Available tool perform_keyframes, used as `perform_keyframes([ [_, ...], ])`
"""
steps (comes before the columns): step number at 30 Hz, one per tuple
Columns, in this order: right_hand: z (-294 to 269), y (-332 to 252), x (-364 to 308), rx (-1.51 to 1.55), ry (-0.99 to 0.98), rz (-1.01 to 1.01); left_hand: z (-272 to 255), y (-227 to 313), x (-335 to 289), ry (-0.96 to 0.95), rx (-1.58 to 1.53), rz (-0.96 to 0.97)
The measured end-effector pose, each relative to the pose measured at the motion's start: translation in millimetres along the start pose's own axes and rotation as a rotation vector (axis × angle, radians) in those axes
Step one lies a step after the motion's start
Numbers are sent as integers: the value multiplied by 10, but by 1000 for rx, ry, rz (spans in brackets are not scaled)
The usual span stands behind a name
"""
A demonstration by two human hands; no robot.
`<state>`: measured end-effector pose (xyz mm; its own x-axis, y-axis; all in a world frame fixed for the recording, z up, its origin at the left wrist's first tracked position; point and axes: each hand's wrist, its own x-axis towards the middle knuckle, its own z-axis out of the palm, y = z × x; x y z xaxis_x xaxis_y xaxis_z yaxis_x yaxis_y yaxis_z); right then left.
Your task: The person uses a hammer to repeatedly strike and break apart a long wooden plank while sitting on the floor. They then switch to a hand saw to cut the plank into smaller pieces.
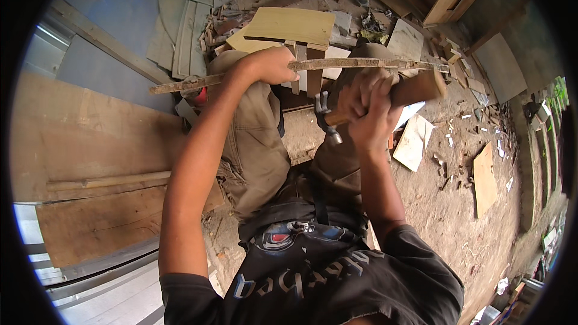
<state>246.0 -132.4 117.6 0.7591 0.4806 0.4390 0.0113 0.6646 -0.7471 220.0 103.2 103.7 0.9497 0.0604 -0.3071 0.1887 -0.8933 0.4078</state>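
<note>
Clamping its fingers on a long, thin, rough-edged brown wooden strip (343,63) is the left hand (271,65); right of those fingers, the right hand (370,111) clenches a wooden-handled metal claw hammer (330,124).

From where I stand, I count two hands (274,65) (372,108), one hammer (335,138), one long wooden strip (343,64) and two yellowish boards (289,24); the floor (454,222) scraps (443,170) defy counting.

Upper centre of frame: left hand (274,65) grips a long wooden strip (343,62); right hand (371,108) holds a hammer (329,125).
</note>
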Motion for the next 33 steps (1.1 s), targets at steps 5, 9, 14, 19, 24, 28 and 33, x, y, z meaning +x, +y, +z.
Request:
perform_keyframes([
  [5, 133, -293, 532, -294, -382, -117, 83, -21, -33, 117, 56, 5],
  [9, 251, -342, 888, -556, -705, -188, 12, 68, -48, 62, 21, -35],
  [14, 457, -91, 1043, -717, -744, -35, 93, -123, 104, 55, 33, 9],
  [19, 689, 66, 1110, -970, -736, 99, 30, 32, -72, 158, -57, 35],
  [24, 813, 265, 1119, -1020, -688, 20, -190, 412, -414, 107, -254, -15],
  [28, 949, 255, 1118, -954, -565, -47, 10, 153, -165, 166, -158, 17],
  [33, 880, 198, 1198, -930, -358, 20, 102, 4, 69, 145, 38, -91],
])
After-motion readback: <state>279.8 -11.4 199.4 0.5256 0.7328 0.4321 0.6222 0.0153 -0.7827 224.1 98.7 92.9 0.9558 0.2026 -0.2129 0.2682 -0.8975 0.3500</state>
